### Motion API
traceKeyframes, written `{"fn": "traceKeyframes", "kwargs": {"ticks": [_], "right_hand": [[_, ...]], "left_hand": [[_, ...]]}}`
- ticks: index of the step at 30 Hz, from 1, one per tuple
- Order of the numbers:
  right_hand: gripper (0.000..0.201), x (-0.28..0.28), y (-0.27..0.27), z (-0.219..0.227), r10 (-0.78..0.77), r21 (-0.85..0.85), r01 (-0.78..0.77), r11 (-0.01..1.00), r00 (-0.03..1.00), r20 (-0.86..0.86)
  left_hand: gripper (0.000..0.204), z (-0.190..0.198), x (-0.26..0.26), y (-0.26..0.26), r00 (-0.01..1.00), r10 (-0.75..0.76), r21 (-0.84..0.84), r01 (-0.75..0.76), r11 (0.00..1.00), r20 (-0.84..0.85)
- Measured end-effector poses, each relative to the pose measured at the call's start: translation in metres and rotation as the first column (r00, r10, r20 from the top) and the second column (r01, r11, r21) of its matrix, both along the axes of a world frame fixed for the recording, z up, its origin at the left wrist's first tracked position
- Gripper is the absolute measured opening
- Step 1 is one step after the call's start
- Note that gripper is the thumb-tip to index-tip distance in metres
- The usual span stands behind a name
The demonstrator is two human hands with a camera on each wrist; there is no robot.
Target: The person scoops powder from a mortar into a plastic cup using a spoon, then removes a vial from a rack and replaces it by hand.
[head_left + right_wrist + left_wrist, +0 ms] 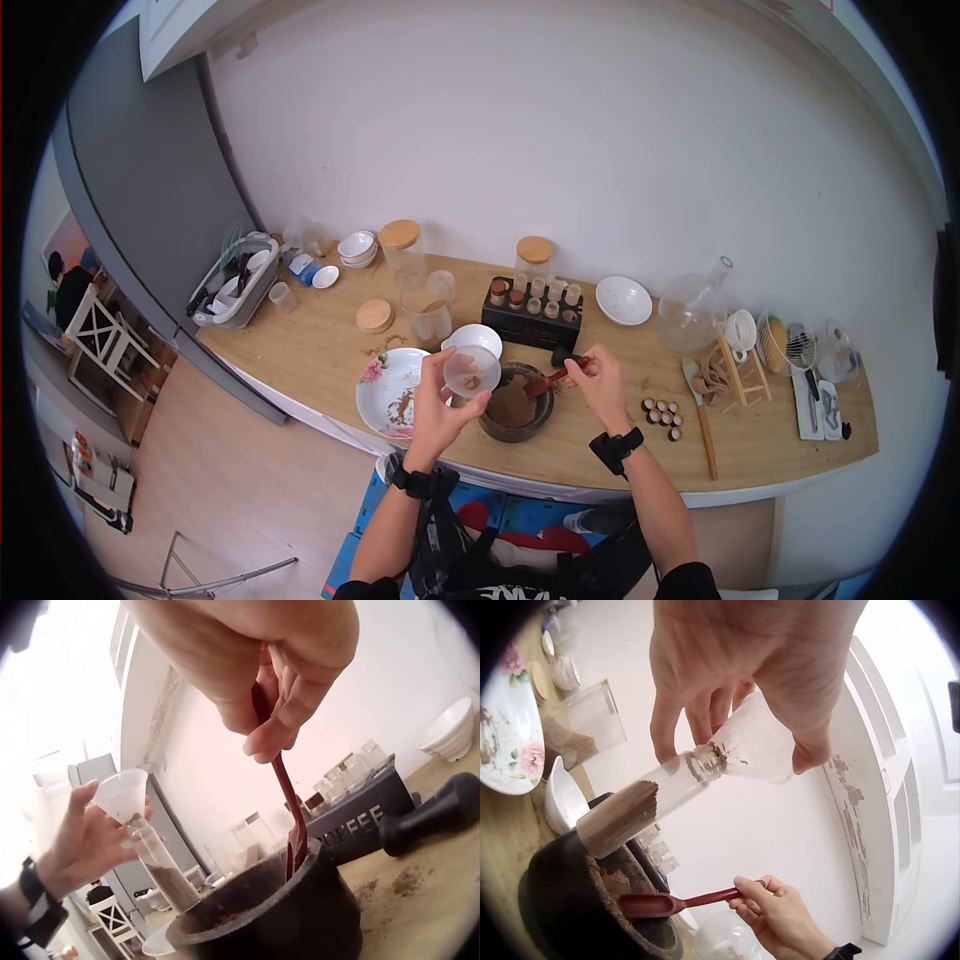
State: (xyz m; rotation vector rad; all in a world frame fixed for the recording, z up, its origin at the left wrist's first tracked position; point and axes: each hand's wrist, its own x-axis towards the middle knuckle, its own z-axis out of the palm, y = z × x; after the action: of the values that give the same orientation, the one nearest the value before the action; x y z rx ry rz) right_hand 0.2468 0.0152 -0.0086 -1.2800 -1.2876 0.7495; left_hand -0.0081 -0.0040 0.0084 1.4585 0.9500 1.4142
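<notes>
My left hand (436,412) holds a clear plastic funnel (759,746) with thumb and fingers around it. The funnel's stem sits in the neck of a glass vial (622,817), which is tilted and partly filled with brown powder. In the left wrist view, the vial's lower end overlaps the rim of a dark mortar (277,919). Brown bits cling inside the funnel near its stem. Pinched in my right hand (602,385) is the handle of a dark red scoop (652,904). Its bowl dips into the mortar, over brown powder (508,405).
A black pestle (435,814) lies right of the mortar. Behind stands a black coffee rack (532,325) of small vials. A floral plate (375,415) with brown bits and a white bowl (475,338) are leftward. Small round caps (660,412) and a long-handled spatula (704,425) lie rightward.
</notes>
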Motion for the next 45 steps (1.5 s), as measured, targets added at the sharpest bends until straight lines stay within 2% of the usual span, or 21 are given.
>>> {"fn": "traceKeyframes", "kwargs": {"ticks": [4,6,9,13,15,18,23,28,31,35,36,41,45], "right_hand": [[0.021,-0.002,0.004,-0.029,0.059,-0.064,-0.060,0.996,0.998,-0.005],[0.019,-0.005,0.005,-0.039,0.018,-0.143,-0.045,0.989,0.983,-0.183],[0.018,-0.003,0.010,-0.055,-0.058,-0.219,0.008,0.976,0.974,-0.221],[0.017,-0.002,0.007,-0.053,-0.071,-0.236,-0.001,0.972,0.953,-0.296],[0.015,0.003,0.004,-0.048,-0.069,-0.251,-0.044,0.967,0.903,-0.425],[0.016,0.016,0.003,-0.033,-0.115,-0.293,-0.025,0.956,0.886,-0.449],[0.015,0.028,0.009,0.032,-0.098,-0.239,-0.019,0.971,0.878,-0.469],[0.015,0.016,0.011,0.101,0.023,-0.101,-0.073,0.992,0.902,-0.432],[0.015,-0.001,0.007,0.126,0.091,-0.052,-0.126,0.991,0.897,-0.433],[0.015,-0.022,0.009,0.123,0.190,-0.007,-0.211,0.978,0.896,-0.401],[0.015,-0.027,0.007,0.124,0.188,-0.030,-0.211,0.977,0.919,-0.347],[0.017,-0.035,0.007,0.118,0.228,0.015,-0.236,0.972,0.916,-0.331],[0.017,-0.039,0.003,0.120,0.275,0.089,-0.261,0.961,0.927,-0.254]], "left_hand": [[0.071,0.003,0.001,-0.001,1.000,0.000,-0.019,0.000,1.000,-0.023],[0.071,0.003,0.001,-0.001,1.000,0.001,-0.014,-0.002,1.000,-0.026],[0.072,0.003,0.001,-0.001,1.000,-0.003,-0.012,0.003,1.000,-0.020],[0.073,0.000,0.001,0.001,1.000,0.018,0.022,-0.017,1.000,-0.019],[0.073,0.001,0.001,0.000,0.999,0.018,0.027,-0.017,0.999,-0.027],[0.073,0.001,0.000,0.000,0.999,0.018,0.035,-0.017,0.999,-0.034],[0.073,0.000,0.000,0.001,0.999,0.025,0.044,-0.024,0.999,-0.036],[0.073,0.003,-0.001,0.000,0.998,0.019,0.037,-0.017,0.999,-0.062],[0.073,0.002,0.000,0.000,0.998,0.015,0.037,-0.013,0.999,-0.059],[0.073,0.001,0.000,0.000,0.998,0.004,0.028,-0.002,1.000,-0.061],[0.073,0.002,0.001,0.000,0.998,0.009,0.027,-0.007,1.000,-0.063],[0.074,0.002,-0.001,0.000,0.998,0.024,0.034,-0.022,0.999,-0.060],[0.074,0.004,-0.002,-0.001,0.997,0.015,0.008,-0.014,1.000,-0.073]]}}
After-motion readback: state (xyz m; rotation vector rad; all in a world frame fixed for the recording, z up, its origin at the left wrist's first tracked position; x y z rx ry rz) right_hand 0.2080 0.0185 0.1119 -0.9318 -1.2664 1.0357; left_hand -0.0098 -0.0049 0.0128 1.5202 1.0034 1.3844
